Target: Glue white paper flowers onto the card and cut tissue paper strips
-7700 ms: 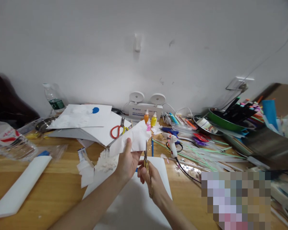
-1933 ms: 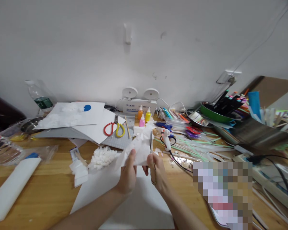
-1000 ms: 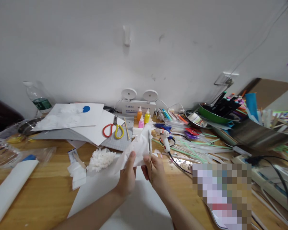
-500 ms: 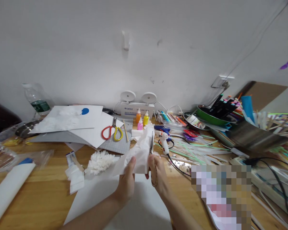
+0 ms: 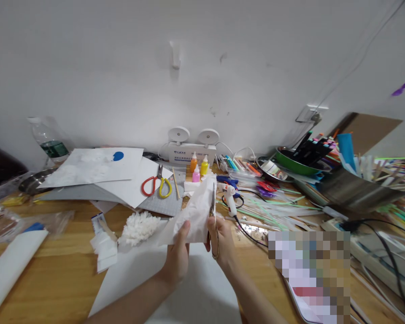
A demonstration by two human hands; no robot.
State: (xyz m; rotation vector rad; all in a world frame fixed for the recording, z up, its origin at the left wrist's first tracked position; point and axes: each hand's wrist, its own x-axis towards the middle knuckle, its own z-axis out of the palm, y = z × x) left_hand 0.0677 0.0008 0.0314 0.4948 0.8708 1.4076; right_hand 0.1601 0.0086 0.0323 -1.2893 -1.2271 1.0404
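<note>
My left hand (image 5: 178, 256) pinches the lower edge of a crumpled white tissue sheet (image 5: 195, 211), held up above the wooden table (image 5: 60, 270). My right hand (image 5: 222, 240) grips small gold-handled scissors (image 5: 213, 216), whose blades point up along the tissue's right edge. Both hands hover over a large white paper sheet (image 5: 189, 292) lying flat on the table. A fluffy white tissue ball (image 5: 138, 226) rests just left of the hands.
Red-and-yellow scissors (image 5: 155, 184) lie on stacked white sheets (image 5: 121, 180). Small paint bottles (image 5: 197, 167), a white glue gun (image 5: 231, 200) with a black cord, straws, a green pan of markers (image 5: 300, 162) and a water bottle (image 5: 49, 139) crowd the back.
The hands have stayed close together with the tissue and scissors, shifting only slightly. The view has drifted a little to the right, and the tissue now stands a bit taller.
</note>
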